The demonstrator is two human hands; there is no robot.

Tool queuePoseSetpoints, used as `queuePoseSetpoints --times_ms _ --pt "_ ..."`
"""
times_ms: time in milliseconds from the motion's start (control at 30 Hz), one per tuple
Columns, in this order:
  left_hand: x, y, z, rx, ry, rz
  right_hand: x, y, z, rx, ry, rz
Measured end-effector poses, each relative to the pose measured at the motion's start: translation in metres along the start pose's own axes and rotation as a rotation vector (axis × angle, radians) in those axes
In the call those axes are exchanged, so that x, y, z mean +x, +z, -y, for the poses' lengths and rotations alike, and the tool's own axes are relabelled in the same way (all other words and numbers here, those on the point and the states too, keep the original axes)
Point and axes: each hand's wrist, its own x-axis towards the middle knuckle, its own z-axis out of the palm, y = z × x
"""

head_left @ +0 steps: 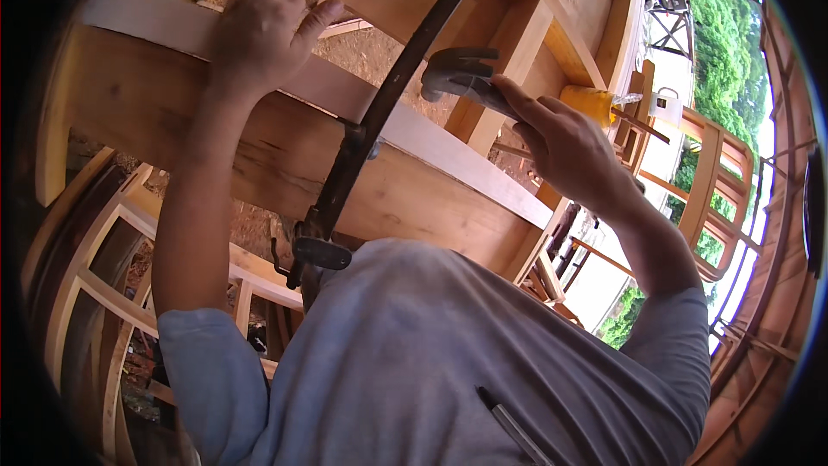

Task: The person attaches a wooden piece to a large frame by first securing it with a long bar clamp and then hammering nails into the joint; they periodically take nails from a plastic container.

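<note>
My left hand (267, 26) lies flat on a pale wooden plank (448, 151) that runs slantwise over a broad timber beam (259, 147); its fingers curl over the plank's far edge. My right hand (561, 142) grips a steel claw hammer (461, 73) just behind the head, which hangs above the plank. Between my hands, a dark curved bar clamp (388, 95) crosses the plank and beam, its jaw (321, 252) sitting under the beam near my chest. Something yellow (591, 103) shows past my right knuckles; I cannot tell what it is.
Curved wooden ribs and frames (95, 293) of a boat-like hull surround me at left and right. Upright timber blocks (509, 60) stand behind the plank. Sawdust-covered ground (371, 52) lies beyond. Green trees (724, 26) show at far right. A pen (517, 431) sits in my grey shirt.
</note>
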Motion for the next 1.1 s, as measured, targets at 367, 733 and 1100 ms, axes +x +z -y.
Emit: queuePoseSetpoints --times_ms 367,733,1100 --pt "0.002 -0.005 -0.001 -0.039 -0.013 0.061 -0.043 -0.005 -0.005 0.185 0.358 -0.047" --pt "0.077 0.006 -0.068 -0.547 -0.152 0.098 -0.156 0.071 0.020 1.431 0.836 -0.216" --pt "0.062 0.077 -0.064 -0.689 -0.388 0.570 -0.128 0.076 0.040 2.286 0.323 -0.145"
